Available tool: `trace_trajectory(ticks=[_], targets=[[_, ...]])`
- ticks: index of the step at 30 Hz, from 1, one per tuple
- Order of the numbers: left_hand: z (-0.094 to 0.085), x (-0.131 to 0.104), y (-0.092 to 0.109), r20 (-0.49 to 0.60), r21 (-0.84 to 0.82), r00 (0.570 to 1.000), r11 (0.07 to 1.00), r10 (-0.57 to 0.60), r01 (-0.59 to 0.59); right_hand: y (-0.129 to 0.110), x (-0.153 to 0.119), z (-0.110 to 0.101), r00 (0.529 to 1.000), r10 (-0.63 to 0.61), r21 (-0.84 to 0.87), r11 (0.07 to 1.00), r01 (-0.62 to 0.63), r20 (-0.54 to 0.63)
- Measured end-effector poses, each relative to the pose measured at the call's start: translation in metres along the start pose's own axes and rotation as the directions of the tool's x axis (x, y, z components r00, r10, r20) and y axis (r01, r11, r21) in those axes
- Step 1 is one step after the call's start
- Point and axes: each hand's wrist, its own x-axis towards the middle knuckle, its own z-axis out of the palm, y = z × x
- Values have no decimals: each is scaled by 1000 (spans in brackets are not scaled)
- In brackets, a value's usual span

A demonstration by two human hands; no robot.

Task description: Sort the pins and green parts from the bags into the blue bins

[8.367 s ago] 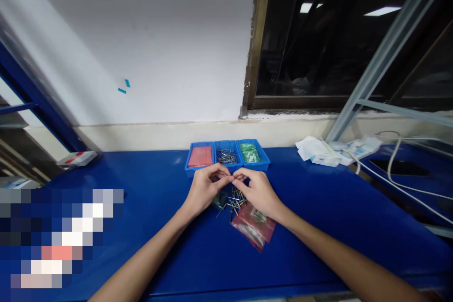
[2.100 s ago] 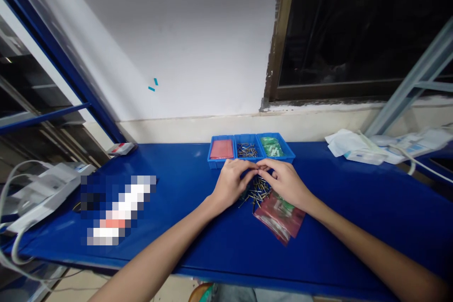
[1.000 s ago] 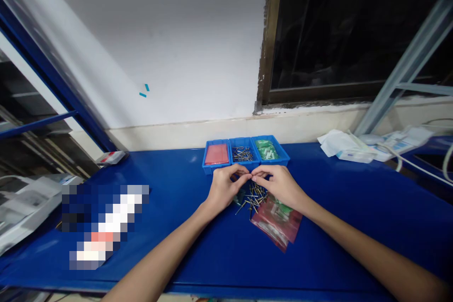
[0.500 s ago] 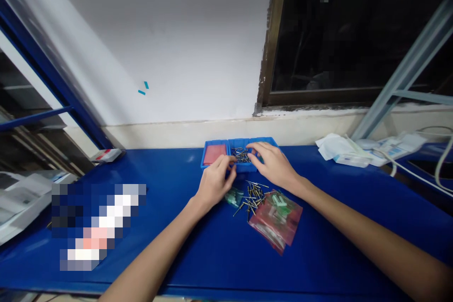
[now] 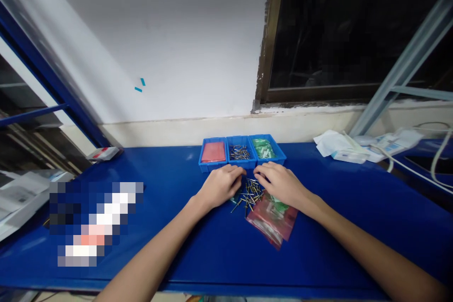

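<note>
My left hand [image 5: 222,184] hovers at the left of a pile of blind rivets [image 5: 252,192], its fingers loosely curved and nothing visible in them. Across the pile, my right hand [image 5: 281,181] is also bent, with thumb and fingers apart, over the upper edge of red and green plastic bags [image 5: 274,221]. A small green bag [image 5: 235,197] lies partly hidden under my left hand. Just beyond the fingertips stand three blue bins: one with red bags [image 5: 213,152], one with rivets [image 5: 239,152], one with green bags [image 5: 263,148].
Everything lies on a blue tabletop [image 5: 170,255] against a white wall. White packages [image 5: 341,146] and cables [image 5: 406,163] lie at the right. A small white box [image 5: 103,153] and white trays [image 5: 24,198] are at the left, near a blurred-out patch.
Both hands have drawn back from over the middle and right bins toward me, and are now above the rivet pile. The bins' contents are uncovered.
</note>
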Motion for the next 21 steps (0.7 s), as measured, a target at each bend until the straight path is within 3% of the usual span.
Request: trace_trajectory(ticks=[4, 12, 21], targets=[[0, 0, 1, 7, 0, 1000, 1000, 18, -18, 3, -2, -6, 998, 9, -75, 997, -4, 67], [1, 0, -1, 12, -9, 1000, 1000, -12, 12, 4, -3, -3, 992, 51, -67, 997, -43, 115], [-3, 1, 4, -31, -32, 999, 999, 15, -16, 11, -2, -2, 986, -124, -155, 978, 140, 110]])
